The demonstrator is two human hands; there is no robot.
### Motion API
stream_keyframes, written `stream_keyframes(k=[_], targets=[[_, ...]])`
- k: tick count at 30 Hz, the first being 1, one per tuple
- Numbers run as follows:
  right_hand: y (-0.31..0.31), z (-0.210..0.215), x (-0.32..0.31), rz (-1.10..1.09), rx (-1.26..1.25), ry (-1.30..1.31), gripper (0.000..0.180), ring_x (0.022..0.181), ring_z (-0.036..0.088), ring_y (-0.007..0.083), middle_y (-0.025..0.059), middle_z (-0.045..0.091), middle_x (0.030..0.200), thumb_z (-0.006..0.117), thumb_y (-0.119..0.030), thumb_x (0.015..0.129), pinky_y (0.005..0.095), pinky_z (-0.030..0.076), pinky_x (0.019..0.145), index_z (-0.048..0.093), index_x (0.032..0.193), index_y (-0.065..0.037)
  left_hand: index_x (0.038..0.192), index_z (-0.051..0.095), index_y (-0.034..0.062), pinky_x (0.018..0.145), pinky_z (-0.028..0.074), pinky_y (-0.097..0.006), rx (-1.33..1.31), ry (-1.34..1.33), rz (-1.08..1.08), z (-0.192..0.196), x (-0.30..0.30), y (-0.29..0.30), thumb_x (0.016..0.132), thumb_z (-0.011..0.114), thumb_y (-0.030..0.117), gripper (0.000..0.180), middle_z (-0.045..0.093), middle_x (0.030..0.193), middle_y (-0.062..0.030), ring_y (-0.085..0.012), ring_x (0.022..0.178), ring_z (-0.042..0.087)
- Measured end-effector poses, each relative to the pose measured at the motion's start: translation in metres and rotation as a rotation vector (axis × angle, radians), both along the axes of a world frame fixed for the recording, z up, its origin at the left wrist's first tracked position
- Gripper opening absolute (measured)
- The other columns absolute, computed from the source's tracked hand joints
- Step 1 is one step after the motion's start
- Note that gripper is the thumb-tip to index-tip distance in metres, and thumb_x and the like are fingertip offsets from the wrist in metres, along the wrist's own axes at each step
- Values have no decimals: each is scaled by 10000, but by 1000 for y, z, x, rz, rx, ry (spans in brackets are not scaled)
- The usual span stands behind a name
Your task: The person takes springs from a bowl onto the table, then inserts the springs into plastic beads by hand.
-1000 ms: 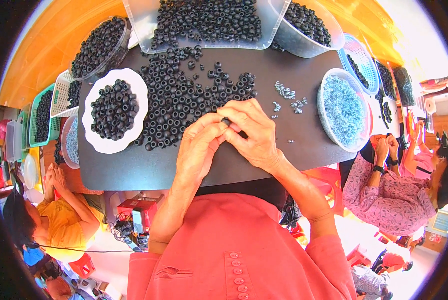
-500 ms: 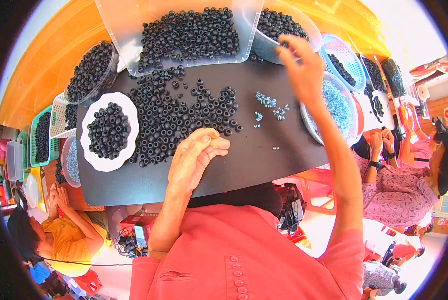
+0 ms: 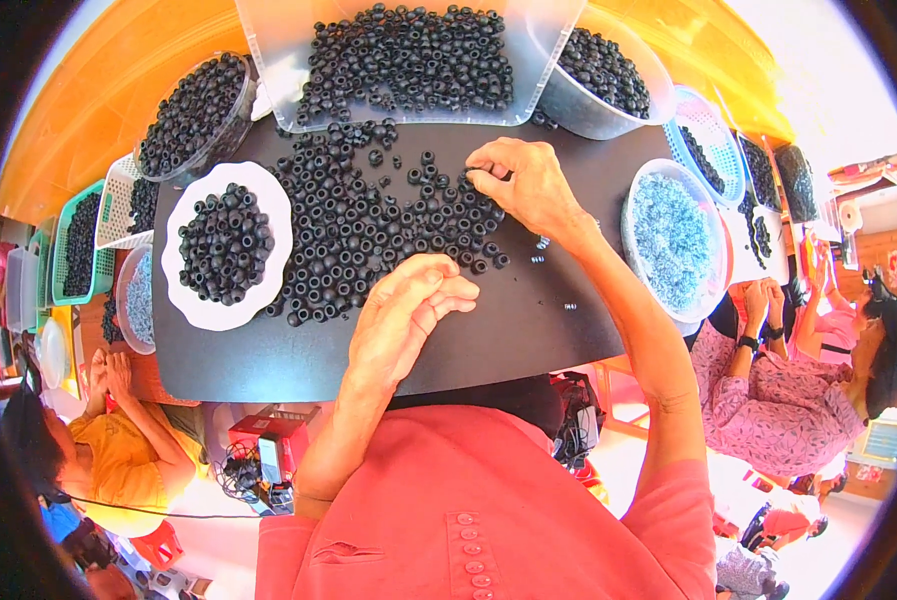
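Note:
A heap of small black rings (image 3: 368,215) is spread over the dark board (image 3: 528,330) in front of me. My right hand (image 3: 523,185) rests on the right edge of the heap, its fingertips pinched on one black ring. My left hand (image 3: 403,315) hovers just below the heap with fingers loosely curled; whether it holds anything is hidden. A white plate (image 3: 193,305) at the left holds more black rings. A few small silvery pieces (image 3: 541,243) lie on the board by my right wrist.
A clear tray (image 3: 268,50) and two bowls (image 3: 573,105) of black rings line the far edge. A basket of bluish pieces (image 3: 673,240) stands at the right. Green and white baskets (image 3: 73,245) sit at the left. Other people sit at both sides.
My right hand came down from the bowls at the far right to the heap of rings. My left hand stayed near the heap's lower edge.

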State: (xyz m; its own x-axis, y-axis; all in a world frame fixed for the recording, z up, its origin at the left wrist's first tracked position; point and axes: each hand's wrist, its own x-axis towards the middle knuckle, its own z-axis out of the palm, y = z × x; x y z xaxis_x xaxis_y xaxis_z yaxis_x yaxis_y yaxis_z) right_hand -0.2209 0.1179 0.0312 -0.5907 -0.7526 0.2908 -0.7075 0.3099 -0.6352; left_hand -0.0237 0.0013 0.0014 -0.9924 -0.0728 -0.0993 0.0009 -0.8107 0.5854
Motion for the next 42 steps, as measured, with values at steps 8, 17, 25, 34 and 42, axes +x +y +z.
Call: stream_keyframes(k=[8, 17, 25, 34, 42], targets=[[1, 1, 4, -122, -38, -218, 159, 670, 579, 83, 47, 658, 725, 640, -101, 797, 249, 489, 651, 664, 917, 0, 1069, 568, -18, 831, 509, -372, 0, 1, -21, -2, 3, -2, 954, 482, 123, 201, 595, 1017, -91, -227, 936, 634], [13, 6, 20, -200, -209, -275, 122, 728, 566, 55, 11, 646, 780, 644, -55, 776, 227, 476, 672, 655, 893, -23, 1066, 568, -22, 830, 505, -374, -15, 0, -4, 5, 0, 1, 943, 498, 123, 203, 606, 976, -96, -231, 919, 637], [30, -3, 20, -217, -105, 5, 157, 639, 559, 93, 49, 618, 702, 650, -92, 789, 257, 465, 598, 660, 925, -13, 1052, 556, -42, 838, 507, -374, -29, -68, 7, 5, -1, 0, 921, 489, 94, 200, 646, 908, -162, -257, 898, 641], [71, 21, -18, -304, 10, -180, 172, 715, 607, 88, 60, 684, 778, 613, -137, 835, 252, 491, 669, 678, 938, -15, 1057, 543, -54, 844, 503, -375, -31, -31, 6, 3, 1, -2, 918, 472, 97, 217, 655, 908, -184, -262, 911, 637], [63, 7, -10, -134, 116, 29, 170, 660, 658, 260, 146, 658, 697, 622, -110, 730, 340, 524, 691, 673, 843, 6, 1061, 543, -46, 852, 496, -376, -26, -25, -5, 3, 1, -1, 922, 473, 99, 213, 658, 912, -179, -261, 915, 634]])
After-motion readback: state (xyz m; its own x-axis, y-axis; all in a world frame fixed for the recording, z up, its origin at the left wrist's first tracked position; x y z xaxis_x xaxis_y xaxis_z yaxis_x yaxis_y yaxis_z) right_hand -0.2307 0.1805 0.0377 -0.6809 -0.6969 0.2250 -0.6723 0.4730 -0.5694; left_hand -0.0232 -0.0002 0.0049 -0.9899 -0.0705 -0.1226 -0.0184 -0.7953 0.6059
